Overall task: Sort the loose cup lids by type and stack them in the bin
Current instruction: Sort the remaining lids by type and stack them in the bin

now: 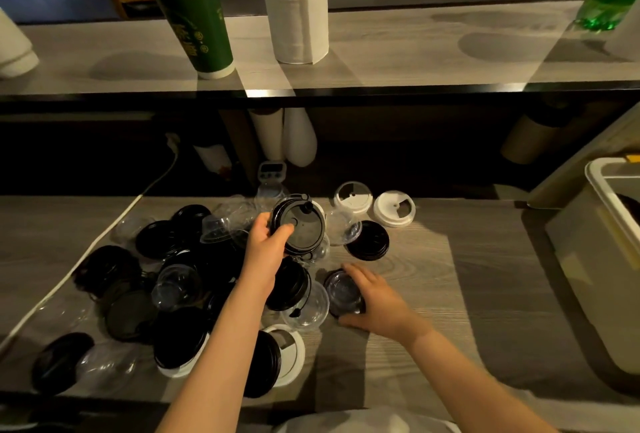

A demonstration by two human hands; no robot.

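The sorting step is judged to be in hand: matching dark lids are being picked out of the loose pile (166, 280), and nothing is seen being carried to the bin (596, 187) yet.

A black lid (304, 230) with a small stopper is held raised above the desk (467, 259) by the left hand (268, 247). Its near rim is pinched between the thumb and the curled fingers (260, 224), which are only partly closed.

A dark lid (343, 292) lying on the desk is gripped by the right hand (379, 299), whose fingers are spread wide round the rim, with the thumb at the near edge. Whether one lid or a small stack is gripped cannot be told.

Most loose lids, black and clear, lie left of and below the left fingers. Two white lids (394, 213) lie beyond the right fingers, and the bin stands well to their right.

Next, the raised lid would probably be nested on the gripped one if the types match. Level alignment is called for, and the stopper tether should be kept clear.
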